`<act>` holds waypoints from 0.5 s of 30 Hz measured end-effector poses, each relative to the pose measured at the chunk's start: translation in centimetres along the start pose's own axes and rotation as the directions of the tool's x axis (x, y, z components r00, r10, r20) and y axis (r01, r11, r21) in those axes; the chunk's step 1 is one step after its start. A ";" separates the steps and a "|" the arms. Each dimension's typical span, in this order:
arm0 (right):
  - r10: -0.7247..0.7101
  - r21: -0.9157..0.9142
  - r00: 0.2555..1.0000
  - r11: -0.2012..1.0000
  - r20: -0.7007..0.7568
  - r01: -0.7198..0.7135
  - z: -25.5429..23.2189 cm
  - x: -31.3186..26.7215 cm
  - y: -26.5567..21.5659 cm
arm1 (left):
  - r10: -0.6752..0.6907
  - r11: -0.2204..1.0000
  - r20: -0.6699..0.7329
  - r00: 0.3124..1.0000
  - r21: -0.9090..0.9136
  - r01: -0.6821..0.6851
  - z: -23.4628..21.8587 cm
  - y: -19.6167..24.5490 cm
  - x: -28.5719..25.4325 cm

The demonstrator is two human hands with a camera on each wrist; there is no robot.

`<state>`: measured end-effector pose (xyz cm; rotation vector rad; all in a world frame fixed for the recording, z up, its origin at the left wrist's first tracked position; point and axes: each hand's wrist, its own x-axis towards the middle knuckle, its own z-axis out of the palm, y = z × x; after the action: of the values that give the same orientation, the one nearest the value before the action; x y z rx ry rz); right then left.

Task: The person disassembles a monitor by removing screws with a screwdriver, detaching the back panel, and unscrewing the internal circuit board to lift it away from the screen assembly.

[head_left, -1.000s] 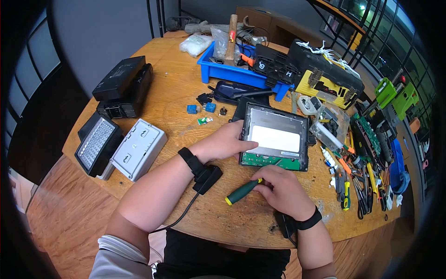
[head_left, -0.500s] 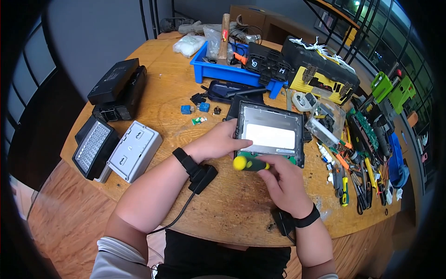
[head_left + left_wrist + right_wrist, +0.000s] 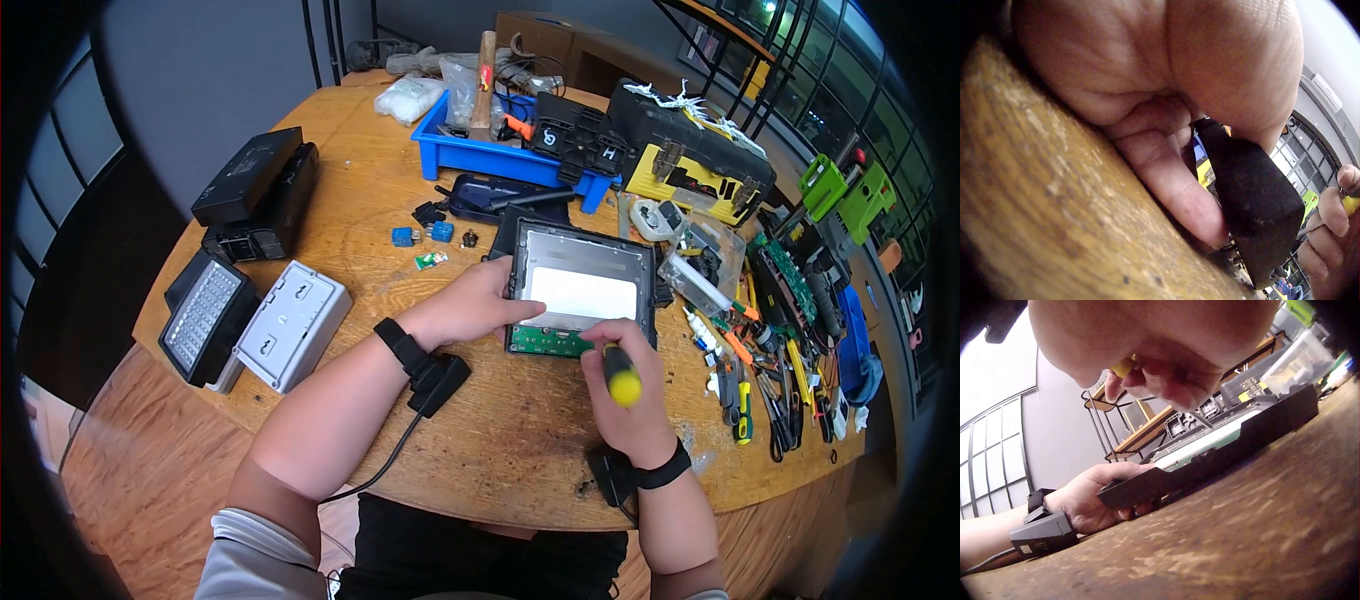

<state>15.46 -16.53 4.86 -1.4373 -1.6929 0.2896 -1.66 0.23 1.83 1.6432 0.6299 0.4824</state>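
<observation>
A black-framed device (image 3: 585,285) with a metal plate, white label and green circuit board lies tilted near the table's middle. My left hand (image 3: 470,305) grips its left edge, thumb on top and fingers beneath, as the left wrist view shows. Over the board's right part, my right hand (image 3: 630,400) holds a green and yellow screwdriver (image 3: 623,385), its handle end toward the head camera. In the right wrist view the screwdriver's shaft (image 3: 1202,420) slants down to the device's board side; whether the tip sits on a screw I cannot tell.
Left on the table (image 3: 480,440) are a white box (image 3: 292,325), an LED lamp (image 3: 208,315) and black cases (image 3: 258,190). Behind stand a blue tray (image 3: 500,157) and a black-yellow toolbox (image 3: 690,150). Loose tools and a clear container (image 3: 710,260) crowd the right side.
My right hand has moved right along the board, and the screwdriver has swung from pointing its handle left to pointing it toward the camera. My left hand keeps its grip on the device.
</observation>
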 end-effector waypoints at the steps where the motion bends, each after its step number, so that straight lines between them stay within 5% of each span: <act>1: -0.070 -0.020 0.997 0.997 -0.036 0.069 0.1 0.0 0.2 | -0.003 1.000 0.003 1.000 0.008 0.003 0.0 0.0 0.0; 15: -0.090 -0.071 0.994 0.993 0.053 0.094 0.7 0.3 0.3 | 0.010 1.000 0.018 1.000 0.021 -0.011 -0.2 -0.8 0.3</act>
<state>15.24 -15.95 4.37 -1.4106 -1.8215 0.2158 -1.64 0.69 1.02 1.6695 0.6148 0.4694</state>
